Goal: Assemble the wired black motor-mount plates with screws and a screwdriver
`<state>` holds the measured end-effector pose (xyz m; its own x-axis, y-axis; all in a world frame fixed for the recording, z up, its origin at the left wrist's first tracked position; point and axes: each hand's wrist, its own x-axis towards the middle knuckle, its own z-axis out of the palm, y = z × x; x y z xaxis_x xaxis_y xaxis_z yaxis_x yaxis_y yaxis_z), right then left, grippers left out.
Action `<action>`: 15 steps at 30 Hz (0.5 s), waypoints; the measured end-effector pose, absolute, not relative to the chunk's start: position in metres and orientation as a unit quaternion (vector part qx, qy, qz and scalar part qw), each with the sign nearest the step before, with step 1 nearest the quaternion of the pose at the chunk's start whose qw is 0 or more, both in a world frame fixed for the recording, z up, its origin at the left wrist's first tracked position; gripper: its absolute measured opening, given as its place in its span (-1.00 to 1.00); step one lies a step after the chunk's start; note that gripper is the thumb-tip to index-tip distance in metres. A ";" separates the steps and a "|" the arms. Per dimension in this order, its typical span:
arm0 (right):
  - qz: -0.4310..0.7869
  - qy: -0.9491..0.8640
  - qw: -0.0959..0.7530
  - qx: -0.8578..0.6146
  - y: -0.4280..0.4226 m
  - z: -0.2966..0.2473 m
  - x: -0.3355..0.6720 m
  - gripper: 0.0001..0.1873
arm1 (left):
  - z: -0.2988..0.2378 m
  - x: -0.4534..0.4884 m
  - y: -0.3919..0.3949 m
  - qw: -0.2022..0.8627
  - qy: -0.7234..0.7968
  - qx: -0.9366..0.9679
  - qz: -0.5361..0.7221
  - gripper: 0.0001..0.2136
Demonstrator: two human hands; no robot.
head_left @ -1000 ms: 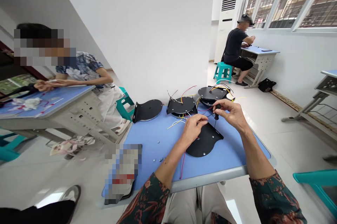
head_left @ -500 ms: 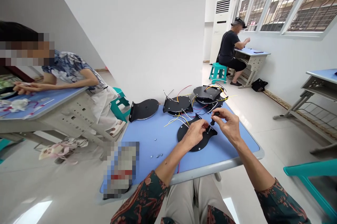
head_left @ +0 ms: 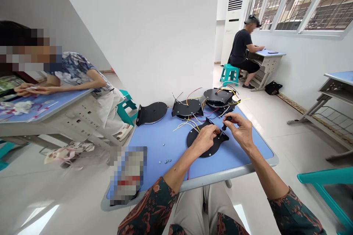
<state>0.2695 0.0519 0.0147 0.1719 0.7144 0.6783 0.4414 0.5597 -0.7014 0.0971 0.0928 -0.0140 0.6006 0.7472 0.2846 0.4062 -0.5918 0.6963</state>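
Note:
A black round plate (head_left: 209, 151) with a bent flange and silver screws lies on the blue table in front of me. My left hand (head_left: 205, 138) rests over this plate, its fingers curled and pressed against it near the flange; the fingertips are partly hidden. In my right hand (head_left: 240, 129), a small screwdriver (head_left: 224, 126) with a black handle is pinched between thumb and fingers. It stands slightly tilted, its tip down at a screw by the flange, just beside my left fingertips. Yellow and white wires (head_left: 183, 124) come out behind the plate.
More black round units (head_left: 187, 107) with loose wires stand along the back, some stacked (head_left: 217, 97) at the right. A bare black unit (head_left: 153, 113) sits at the back left. Several small screws (head_left: 167, 161) lie left of my hand, near a blurred flat object (head_left: 128, 176). Two people sit nearby.
The view has shifted slightly. My hands keep nearly the same hold on the plate and the screwdriver. The person by the window has lowered a hand to the desk.

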 end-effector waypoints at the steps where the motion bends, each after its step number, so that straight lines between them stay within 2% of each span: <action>1: 0.112 -0.635 0.616 -0.453 0.052 0.014 0.269 -0.89 | -0.014 0.097 0.093 0.296 0.342 0.844 0.289 -0.77; 11: 0.071 -0.685 0.582 -0.432 0.050 0.016 0.264 -0.88 | -0.011 0.097 0.092 0.284 0.347 0.852 0.271 -0.78; 15: 0.076 -0.678 0.563 -0.466 0.049 0.021 0.261 -0.88 | -0.010 0.097 0.091 0.277 0.346 0.856 0.265 -0.80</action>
<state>0.2608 0.0487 0.0207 0.0687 0.7169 0.6937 0.5468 0.5546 -0.6273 0.0972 0.0913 -0.0097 0.6198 0.7400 0.2612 0.4464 -0.6063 0.6582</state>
